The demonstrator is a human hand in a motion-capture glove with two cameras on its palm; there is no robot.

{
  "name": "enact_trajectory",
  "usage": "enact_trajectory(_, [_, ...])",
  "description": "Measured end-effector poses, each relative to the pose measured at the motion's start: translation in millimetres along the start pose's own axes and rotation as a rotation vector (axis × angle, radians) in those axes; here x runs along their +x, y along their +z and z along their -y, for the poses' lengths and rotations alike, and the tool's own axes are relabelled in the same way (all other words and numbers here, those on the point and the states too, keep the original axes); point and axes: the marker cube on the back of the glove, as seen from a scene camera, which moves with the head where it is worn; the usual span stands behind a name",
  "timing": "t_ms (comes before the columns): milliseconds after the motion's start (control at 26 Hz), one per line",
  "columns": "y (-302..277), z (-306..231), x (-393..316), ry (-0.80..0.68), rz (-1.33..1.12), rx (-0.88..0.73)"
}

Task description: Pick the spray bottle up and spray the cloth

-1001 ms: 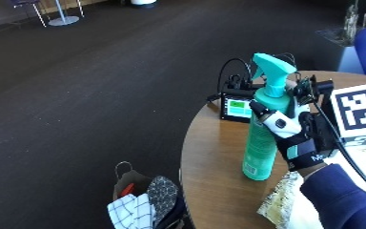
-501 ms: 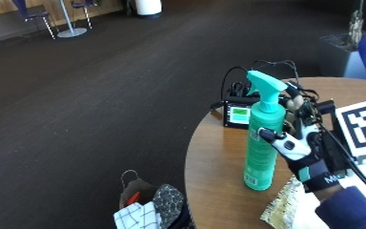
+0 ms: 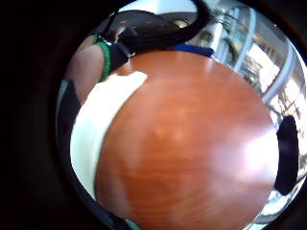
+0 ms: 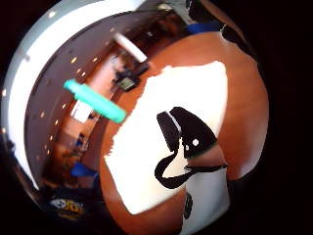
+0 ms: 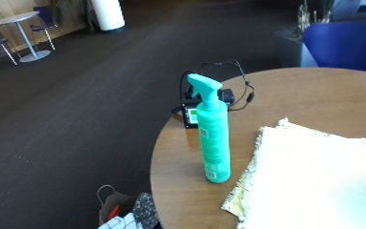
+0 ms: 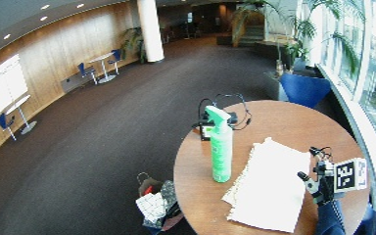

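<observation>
Green spray bottle (image 5: 213,138) stands upright near left edge of round wooden table (image 5: 297,90), centre of outside frame, nozzle toward upper right. Nothing touches it. Pale fringed cloth (image 5: 310,176) lies flat just right of bottle, lower right of frame. My gloved right hand (image 6: 321,183) sits at lower right of wide frame, over far edge of cloth, well apart from bottle. Can't tell whether my fingers are curled or straight. Small black device (image 5: 192,114) with cable behind bottle. Bag (image 5: 123,214) on floor, lower left.

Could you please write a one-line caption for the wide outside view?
Spray bottle upright on the round table beside the cloth; gloved hand apart from both.
</observation>
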Motion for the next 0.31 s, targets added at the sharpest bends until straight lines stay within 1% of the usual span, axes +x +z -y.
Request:
enact_trajectory(116, [-2,12,37,0.118,-0.065,-0.018])
enact_trajectory(231, [-8,35,39,0.187,-0.027,-0.009])
enact_trajectory(308, [-10,45,35,0.201,0.007,0.002])
